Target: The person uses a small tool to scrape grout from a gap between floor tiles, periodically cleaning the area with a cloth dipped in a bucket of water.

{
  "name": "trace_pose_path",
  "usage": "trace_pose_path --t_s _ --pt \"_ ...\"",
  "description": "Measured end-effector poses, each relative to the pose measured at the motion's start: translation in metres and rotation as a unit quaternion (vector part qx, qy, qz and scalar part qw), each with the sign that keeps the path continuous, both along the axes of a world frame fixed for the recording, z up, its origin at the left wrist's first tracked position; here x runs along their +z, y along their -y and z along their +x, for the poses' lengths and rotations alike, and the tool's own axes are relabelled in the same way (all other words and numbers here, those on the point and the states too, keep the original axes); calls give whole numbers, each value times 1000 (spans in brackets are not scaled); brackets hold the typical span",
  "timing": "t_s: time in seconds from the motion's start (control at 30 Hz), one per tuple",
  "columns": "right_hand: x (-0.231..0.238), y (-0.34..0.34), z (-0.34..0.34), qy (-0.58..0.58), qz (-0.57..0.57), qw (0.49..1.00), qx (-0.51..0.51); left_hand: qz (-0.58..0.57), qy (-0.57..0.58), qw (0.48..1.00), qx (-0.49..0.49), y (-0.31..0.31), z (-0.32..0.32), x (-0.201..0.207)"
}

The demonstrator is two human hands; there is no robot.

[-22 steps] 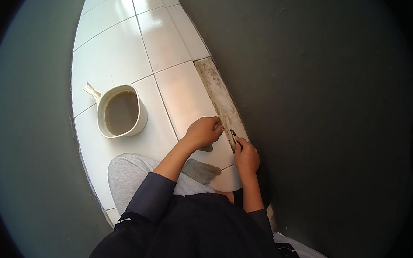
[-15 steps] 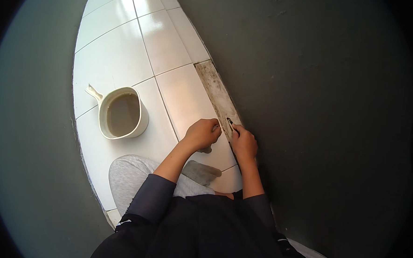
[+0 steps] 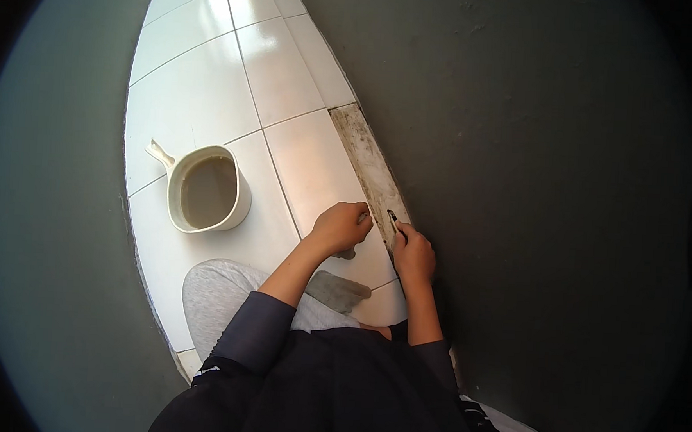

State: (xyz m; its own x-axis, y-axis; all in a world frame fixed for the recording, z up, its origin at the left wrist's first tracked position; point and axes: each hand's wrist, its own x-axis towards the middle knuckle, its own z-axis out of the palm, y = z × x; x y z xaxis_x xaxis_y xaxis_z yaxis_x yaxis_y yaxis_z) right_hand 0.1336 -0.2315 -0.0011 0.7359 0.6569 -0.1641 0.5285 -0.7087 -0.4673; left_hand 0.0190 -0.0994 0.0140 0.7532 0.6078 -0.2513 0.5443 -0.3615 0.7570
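Observation:
My right hand (image 3: 415,255) grips a slim tool with a dark tip (image 3: 394,217); its exact kind is too small to tell. The tip is over a stained, rough strip (image 3: 368,158) along the right edge of the white tiles. Just left of that strip, my left hand (image 3: 343,226) is closed near the tile edge, and whatever its fingers hold is mostly hidden. Below the left hand, a dark grey, cloth-like piece (image 3: 339,291) shows next to my leg in light grey trousers (image 3: 220,295).
A cream dipper (image 3: 245,203) with a short handle stands on the white tiles (image 3: 193,75) to the left, holding murky brownish water (image 3: 209,192). Dark grey surfaces border the tiled strip on both sides.
My right hand has shifted slightly toward me and to the right, drawing the tool's tip along the strip. My left hand has stayed almost in place.

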Motion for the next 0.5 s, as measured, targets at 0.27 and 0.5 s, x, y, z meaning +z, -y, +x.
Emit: trace_pose_path --t_s 0.27,0.5 --pt "-6 -25 8 15 -11 1000 12 -6 28 1000 8 0 6 7" --pt "-3 -26 4 12 4 1000 28 -5 6 1000 29 -2 2 2"
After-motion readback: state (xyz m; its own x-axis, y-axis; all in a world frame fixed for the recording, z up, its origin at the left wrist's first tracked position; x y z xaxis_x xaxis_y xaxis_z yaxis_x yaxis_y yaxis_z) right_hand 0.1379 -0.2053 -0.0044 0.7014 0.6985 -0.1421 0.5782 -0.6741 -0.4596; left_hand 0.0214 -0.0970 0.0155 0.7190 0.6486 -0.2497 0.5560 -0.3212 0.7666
